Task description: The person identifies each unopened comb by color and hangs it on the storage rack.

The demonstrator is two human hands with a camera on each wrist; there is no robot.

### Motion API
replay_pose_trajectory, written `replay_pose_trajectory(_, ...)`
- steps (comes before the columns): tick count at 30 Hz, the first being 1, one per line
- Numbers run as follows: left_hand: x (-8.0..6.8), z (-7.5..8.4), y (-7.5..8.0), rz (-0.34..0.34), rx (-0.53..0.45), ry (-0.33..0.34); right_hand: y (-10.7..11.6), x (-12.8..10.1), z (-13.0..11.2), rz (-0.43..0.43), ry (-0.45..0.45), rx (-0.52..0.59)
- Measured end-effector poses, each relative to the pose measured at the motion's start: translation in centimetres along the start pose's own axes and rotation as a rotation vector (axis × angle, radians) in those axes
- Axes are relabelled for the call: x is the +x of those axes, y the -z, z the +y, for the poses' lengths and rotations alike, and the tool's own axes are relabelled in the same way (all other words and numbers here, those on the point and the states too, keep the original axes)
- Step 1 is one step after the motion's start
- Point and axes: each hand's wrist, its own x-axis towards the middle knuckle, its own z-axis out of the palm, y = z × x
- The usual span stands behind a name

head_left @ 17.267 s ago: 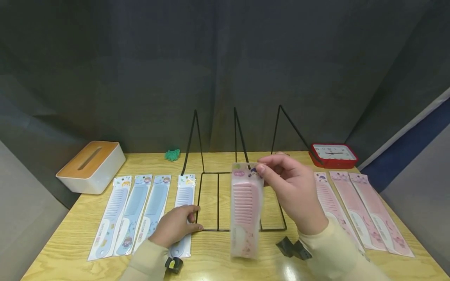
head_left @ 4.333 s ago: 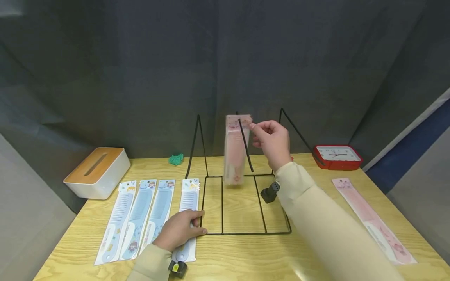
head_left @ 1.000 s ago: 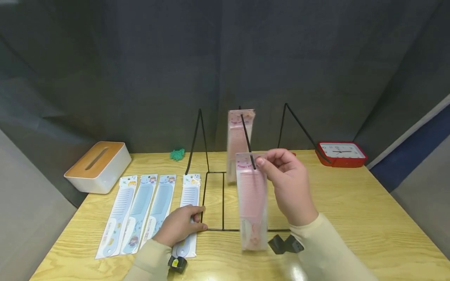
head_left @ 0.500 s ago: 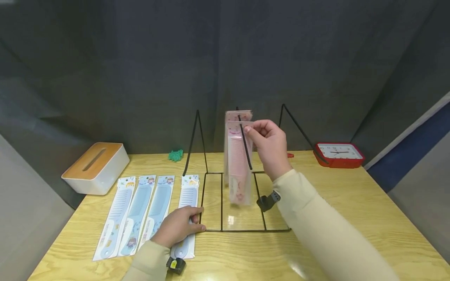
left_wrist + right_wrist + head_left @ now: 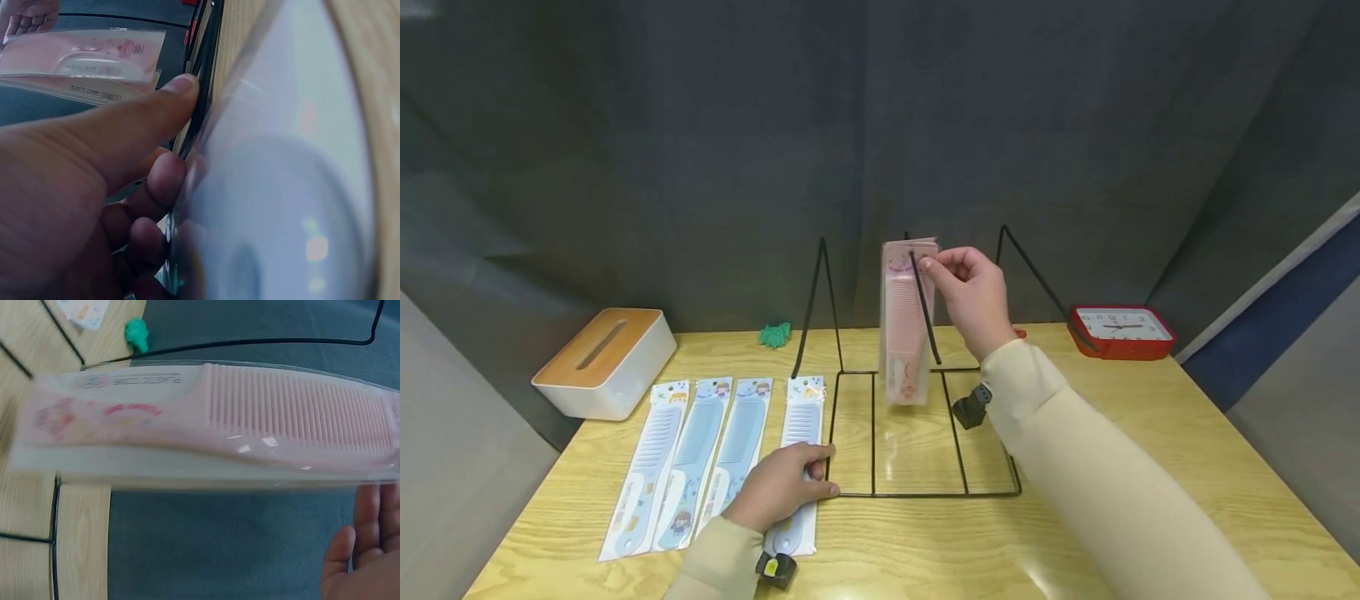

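My right hand (image 5: 973,300) pinches the upper right corner of a pink packaged comb (image 5: 906,333), which hangs on the middle hook of a black wire display rack (image 5: 873,433). Other pink packs hang close behind it, mostly hidden. In the right wrist view this comb (image 5: 281,419) spans the picture, still in its clear sleeve. My left hand (image 5: 778,487) grips the left side wire of the rack's base, thumb and fingers on either side of it, as the left wrist view shows. Beneath that hand lies a blue packaged comb (image 5: 801,421), partly covered.
Further blue packaged combs (image 5: 700,458) lie in a row on the left of the wooden table (image 5: 1120,467). A tissue box (image 5: 617,383) stands behind them. At the back are a green object (image 5: 774,335) and a red clock (image 5: 1122,332). The rack's outer hooks are bare.
The right hand has carried the pink comb back along the middle hook, up against the packs behind. Earlier, pink combs lay on the table's right. The left hand has stayed on the rack.
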Motion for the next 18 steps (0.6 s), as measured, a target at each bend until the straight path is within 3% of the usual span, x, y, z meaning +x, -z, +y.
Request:
replay_pose_trajectory(5,0.1,0.1,-0.1,0.000,0.010,-0.006,2.1,-1.6,1.4,-0.036,0.052,-0.204)
replay_pose_trajectory(9,0.0,0.1,-0.1,-0.001,0.004,0.008,4.2,-3.7,3.3,-0.132,0.070,-0.373)
replay_pose_trajectory(18,0.0,-0.1,0.0,-0.012,-0.008,0.015,8.3,-9.2,9.4,-0.337,-0.087,-0.518)
